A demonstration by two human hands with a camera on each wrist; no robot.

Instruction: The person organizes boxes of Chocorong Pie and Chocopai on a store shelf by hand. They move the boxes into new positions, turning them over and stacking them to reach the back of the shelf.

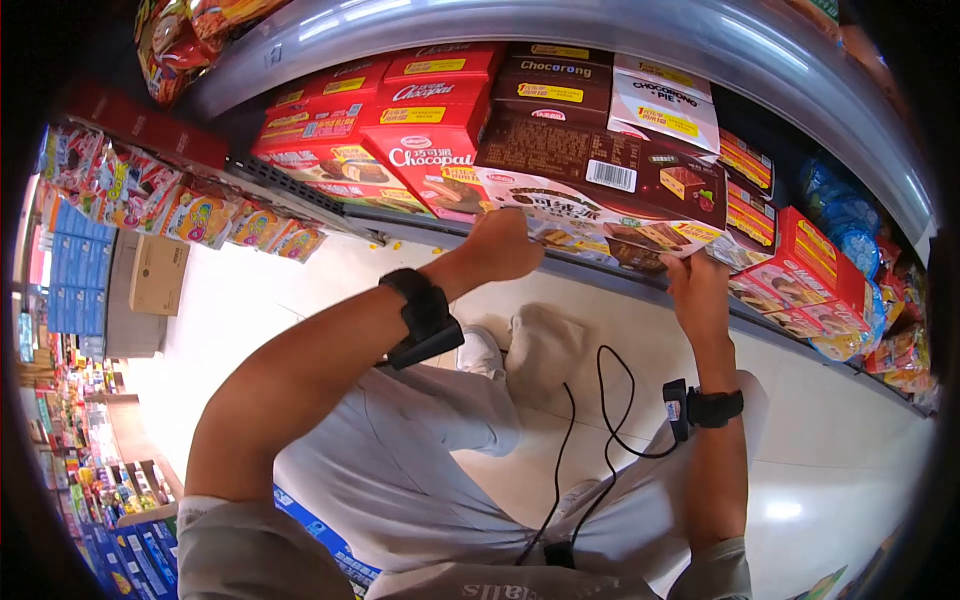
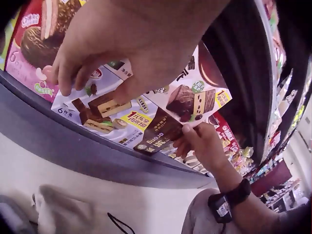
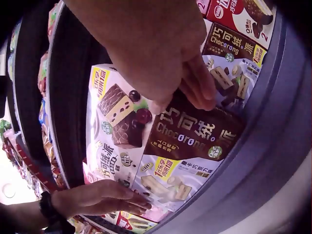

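A chocolate pie box (image 1: 560, 160) with a dark brown top, a barcode and a white front juts out over the shelf's front edge. My left hand (image 1: 505, 250) is at its left front corner; in the right wrist view its fingers (image 3: 124, 197) lie along the carton's end. At the right front corner, my right hand (image 1: 698, 290) grips the box, and its thumb (image 2: 187, 129) shows near the lower edge in the left wrist view. Directly below is another pie box (image 3: 195, 129) with a brown and lilac front. The palms' contact sides are hidden.
Red Chocopai boxes (image 1: 420, 145) stand to the left, with brown Chocorong boxes (image 1: 545, 80) behind. Further right are a red box (image 1: 820, 265) and blue bags (image 1: 855, 235). An upper shelf edge (image 1: 560, 22) overhangs the row. A black cable (image 1: 605, 430) hangs between the knees.
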